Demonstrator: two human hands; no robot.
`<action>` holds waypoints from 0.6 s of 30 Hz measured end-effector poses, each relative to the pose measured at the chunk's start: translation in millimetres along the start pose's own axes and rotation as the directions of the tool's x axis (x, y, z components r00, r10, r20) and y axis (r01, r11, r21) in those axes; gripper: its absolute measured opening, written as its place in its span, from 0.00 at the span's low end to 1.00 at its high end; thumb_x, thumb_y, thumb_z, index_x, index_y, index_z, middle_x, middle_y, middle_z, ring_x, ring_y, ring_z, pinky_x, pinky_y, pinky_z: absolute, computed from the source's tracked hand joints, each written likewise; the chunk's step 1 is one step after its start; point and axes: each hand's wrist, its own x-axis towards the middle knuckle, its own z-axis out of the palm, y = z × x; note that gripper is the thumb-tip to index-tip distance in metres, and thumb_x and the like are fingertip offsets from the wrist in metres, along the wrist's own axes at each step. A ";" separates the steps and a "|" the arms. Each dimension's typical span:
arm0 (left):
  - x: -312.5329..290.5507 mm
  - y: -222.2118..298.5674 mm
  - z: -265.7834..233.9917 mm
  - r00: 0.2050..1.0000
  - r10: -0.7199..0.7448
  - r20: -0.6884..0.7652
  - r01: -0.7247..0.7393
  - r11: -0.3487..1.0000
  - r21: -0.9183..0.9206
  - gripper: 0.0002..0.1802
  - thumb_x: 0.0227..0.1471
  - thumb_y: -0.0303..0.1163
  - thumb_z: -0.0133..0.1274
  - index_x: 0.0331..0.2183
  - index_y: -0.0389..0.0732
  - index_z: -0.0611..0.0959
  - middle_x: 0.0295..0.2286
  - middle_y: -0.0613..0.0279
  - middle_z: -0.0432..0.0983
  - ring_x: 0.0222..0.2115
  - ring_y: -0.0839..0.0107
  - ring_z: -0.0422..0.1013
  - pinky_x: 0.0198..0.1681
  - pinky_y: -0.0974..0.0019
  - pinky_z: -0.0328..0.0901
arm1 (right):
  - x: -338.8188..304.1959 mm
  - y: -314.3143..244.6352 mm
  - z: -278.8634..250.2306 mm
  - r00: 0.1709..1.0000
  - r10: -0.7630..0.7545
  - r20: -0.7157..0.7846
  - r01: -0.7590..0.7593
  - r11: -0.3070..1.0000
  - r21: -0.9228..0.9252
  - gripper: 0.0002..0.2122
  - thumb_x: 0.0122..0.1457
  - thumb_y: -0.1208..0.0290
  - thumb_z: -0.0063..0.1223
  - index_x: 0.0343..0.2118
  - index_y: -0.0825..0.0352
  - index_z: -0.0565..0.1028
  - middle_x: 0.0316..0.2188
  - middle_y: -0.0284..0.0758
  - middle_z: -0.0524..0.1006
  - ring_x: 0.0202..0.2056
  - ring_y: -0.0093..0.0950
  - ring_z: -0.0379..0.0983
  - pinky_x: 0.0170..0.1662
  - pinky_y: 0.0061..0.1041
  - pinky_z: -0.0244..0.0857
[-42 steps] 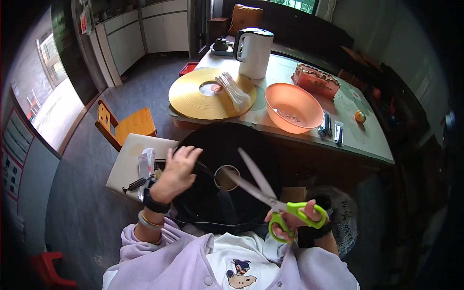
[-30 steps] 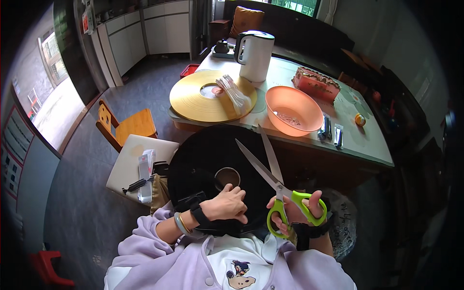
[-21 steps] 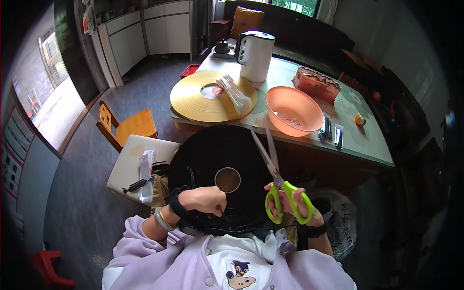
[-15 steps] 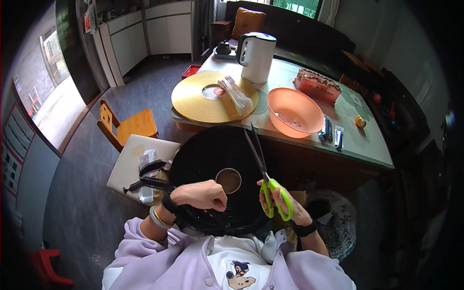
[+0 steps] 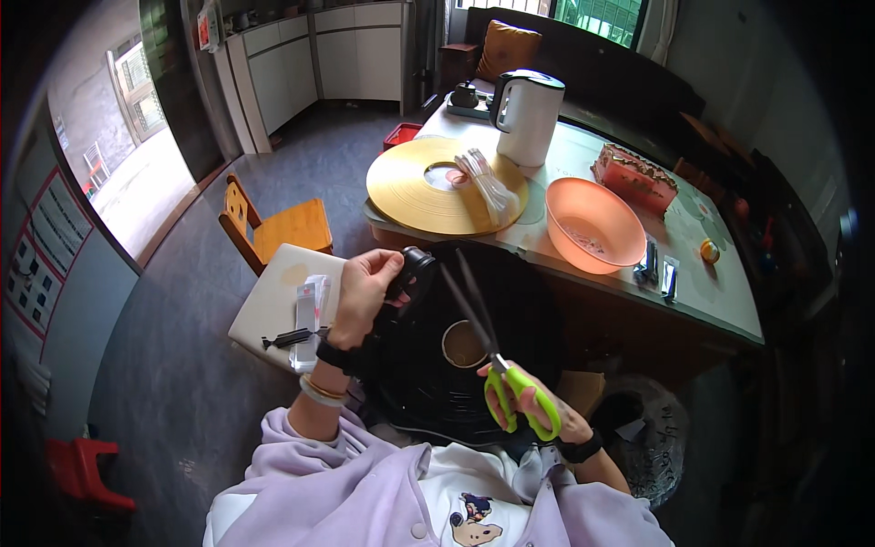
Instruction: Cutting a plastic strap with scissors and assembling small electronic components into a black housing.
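Green-handled scissors [image 5: 499, 365] in right-hand fingers [image 5: 528, 398]

Wide head-worn fisheye view, downward onto both hands [image 5: 363, 290] [image 5: 565, 417]

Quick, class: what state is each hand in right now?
Left hand: closed, holding a coiled black strip.
Right hand: closed, holding slightly opened green-handled scissors.

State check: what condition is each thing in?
Green-handled metal scissors: in right hand, blades apart
Glossy black cylindrical piece: gripped in left hand
Round orange plastic bowl: upright, small bits inside
Flat gold roll: wound, white bundle on top
Tall white kettle: upright
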 end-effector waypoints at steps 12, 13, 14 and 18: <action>-16.8 -24.9 27.3 0.988 -0.080 0.131 0.067 0.993 0.099 0.10 0.52 0.32 0.52 0.31 0.35 0.80 0.21 0.63 0.76 0.16 0.80 0.69 0.17 0.79 0.64 | 11.9 16.7 -7.1 0.999 0.048 0.001 -0.048 0.999 0.020 0.38 0.49 0.32 0.35 0.50 0.65 0.59 0.27 0.31 0.65 0.22 0.19 0.65 0.26 0.18 0.64; -18.4 -26.9 28.5 0.988 -0.080 0.133 0.067 0.993 0.099 0.10 0.52 0.32 0.52 0.31 0.35 0.80 0.21 0.63 0.76 0.16 0.80 0.69 0.17 0.79 0.64 | 13.3 16.6 -6.9 0.999 0.038 -0.003 -0.038 0.999 0.016 0.38 0.49 0.32 0.35 0.50 0.65 0.58 0.27 0.31 0.65 0.22 0.19 0.65 0.26 0.18 0.64; -20.0 -29.7 30.1 0.987 -0.049 0.151 0.035 0.995 0.092 0.09 0.52 0.32 0.53 0.30 0.34 0.80 0.21 0.63 0.76 0.16 0.80 0.69 0.17 0.79 0.63 | 13.9 16.8 -6.1 0.999 0.038 -0.005 -0.038 0.999 0.016 0.38 0.49 0.32 0.35 0.50 0.65 0.58 0.27 0.31 0.65 0.22 0.19 0.65 0.26 0.18 0.64; -26.3 -32.1 38.3 0.986 0.030 0.162 -0.042 0.997 0.072 0.08 0.51 0.30 0.54 0.30 0.33 0.80 0.21 0.63 0.76 0.16 0.81 0.69 0.17 0.79 0.63 | 15.1 17.8 -3.3 0.998 0.027 -0.053 -0.027 1.000 0.011 0.39 0.48 0.31 0.35 0.51 0.65 0.57 0.28 0.31 0.64 0.24 0.19 0.65 0.27 0.19 0.65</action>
